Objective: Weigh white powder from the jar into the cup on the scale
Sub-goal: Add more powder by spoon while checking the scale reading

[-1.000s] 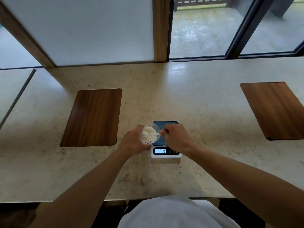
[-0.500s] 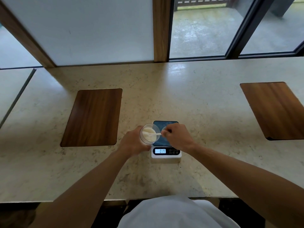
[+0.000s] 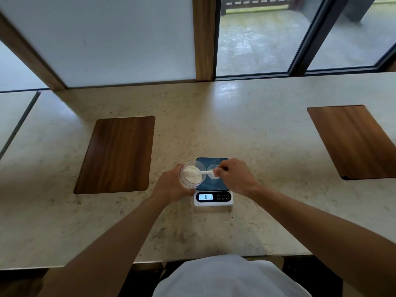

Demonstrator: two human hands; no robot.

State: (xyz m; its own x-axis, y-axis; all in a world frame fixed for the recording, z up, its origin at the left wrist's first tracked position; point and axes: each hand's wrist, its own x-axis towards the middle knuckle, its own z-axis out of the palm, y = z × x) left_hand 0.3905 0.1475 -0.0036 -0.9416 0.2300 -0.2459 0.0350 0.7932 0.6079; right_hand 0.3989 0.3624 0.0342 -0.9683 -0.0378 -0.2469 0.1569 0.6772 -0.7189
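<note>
My left hand [image 3: 171, 185] grips a clear jar [image 3: 191, 174] of white powder, tilted toward me over the left edge of the scale [image 3: 213, 183]. My right hand [image 3: 234, 176] pinches a white spoon [image 3: 204, 173] whose bowl lies inside the jar on the powder. A small clear cup [image 3: 213, 171] stands on the scale's dark platform, partly hidden behind my right fingers. The lit display [image 3: 206, 197] shows digits that look like 0.19.
The scale sits on a pale stone counter [image 3: 257, 136]. Dark wooden inlay panels lie at the left [image 3: 117, 155] and at the far right [image 3: 353, 142]. A wall and windows rise behind the counter. The counter's front edge is close to my body.
The jar has shifted slightly left and up, uncovering the cup on the scale. The spoon stays in the jar and the display reads the same.
</note>
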